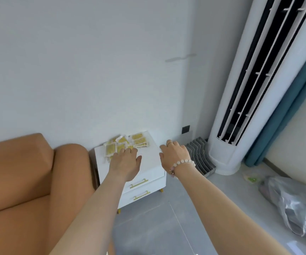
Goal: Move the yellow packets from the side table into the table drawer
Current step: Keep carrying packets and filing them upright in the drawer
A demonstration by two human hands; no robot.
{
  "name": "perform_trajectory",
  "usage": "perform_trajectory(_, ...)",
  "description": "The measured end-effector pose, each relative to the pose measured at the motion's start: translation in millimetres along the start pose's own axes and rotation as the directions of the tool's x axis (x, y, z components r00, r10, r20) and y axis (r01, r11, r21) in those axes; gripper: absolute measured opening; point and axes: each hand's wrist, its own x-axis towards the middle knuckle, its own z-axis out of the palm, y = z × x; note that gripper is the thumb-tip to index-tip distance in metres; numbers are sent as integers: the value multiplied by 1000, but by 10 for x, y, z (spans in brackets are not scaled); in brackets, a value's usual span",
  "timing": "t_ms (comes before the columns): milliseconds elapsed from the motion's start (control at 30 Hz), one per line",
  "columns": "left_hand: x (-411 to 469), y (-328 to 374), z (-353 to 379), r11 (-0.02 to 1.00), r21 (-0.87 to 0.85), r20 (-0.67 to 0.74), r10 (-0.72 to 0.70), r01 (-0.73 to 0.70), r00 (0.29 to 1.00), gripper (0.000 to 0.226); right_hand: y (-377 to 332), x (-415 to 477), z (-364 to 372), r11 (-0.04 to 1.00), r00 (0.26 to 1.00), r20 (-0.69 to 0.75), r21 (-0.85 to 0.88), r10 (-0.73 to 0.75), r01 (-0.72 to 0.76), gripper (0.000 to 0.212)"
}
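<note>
Both arms reach out toward the side table (149, 159), and the step in hand looks like the first gather of the packets (128, 144), which lie in a loose, overlapping heap on the table top, just beyond the fingertips of the left hand (125, 162). That hand is spread, palm down, fingers loosely apart and holding nothing; its fingertips reach the near edge of the heap, though I cannot tell whether they press on it. The right hand (175, 156) is also empty and relaxed, fingers slightly curled, off to the right of the heap over the table's right edge, well clear of the packets. Both drawers are closed: the upper handle (139, 183) shows just below the left wrist and the lower handle (141, 195) below that. To do this well, I judge the left hand should slide flat under or pinch across several packets at once, since they look thin, slick and likely to fan apart; sweeping them toward the palm first would make a tidier stack. The right hand is the free one, so it suits dropping down to a handle and pulling a drawer open. The heap sits close to the wall beyond the left hand, so a careless push could scatter packets off the back.
</note>
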Motion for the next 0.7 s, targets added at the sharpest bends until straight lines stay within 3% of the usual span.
perform_trajectory(367, 1321, -951, -34, 985, 40, -101, -166, 170, 981, 38, -513, 1770, 21, 980, 981, 29, -50, -192, 194, 34)
perform_trajectory(700, 2160, -1255, 221, 976, 50, -23, -209, 210, 978, 38, -414, 2698, 236, 976, 974, 101, -48, -205, 211, 36)
